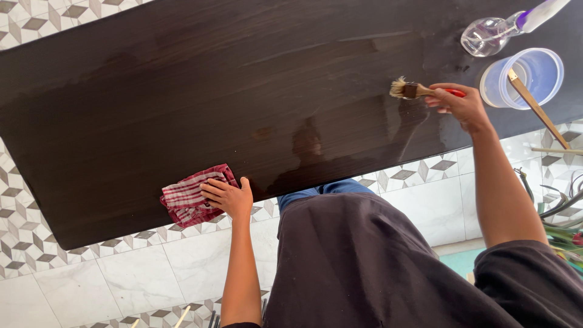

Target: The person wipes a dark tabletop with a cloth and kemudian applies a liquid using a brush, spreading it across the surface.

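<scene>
Seen from above, your left hand (228, 197) rests flat on a red-and-white striped cloth (191, 197), fingers spread and pressing it down at the near edge of a long, dark, glossy wooden bench (200, 103); that grip is open and flat, pinning the cloth rather than pinching it, and it looks placed to steady you and keep the cloth within reach. Your right hand (460, 106) is closed around the red handle of a paintbrush (416, 91), its pale bristles pointing away from the hand towards your left and sitting just above or on the wet-looking surface; the low sideways angle suits a stroke along the grain. Just beyond the right grip stands a translucent, pale blue plastic tub (523, 78) with a wooden stirring stick (537, 109) leaning out of it. Beyond that lies a clear bottle (486, 35) with a white and purple top, tipped on its side. No label is readable on either. Patterned grey-and-white floor tiles (61, 267) show beneath the bench.
</scene>
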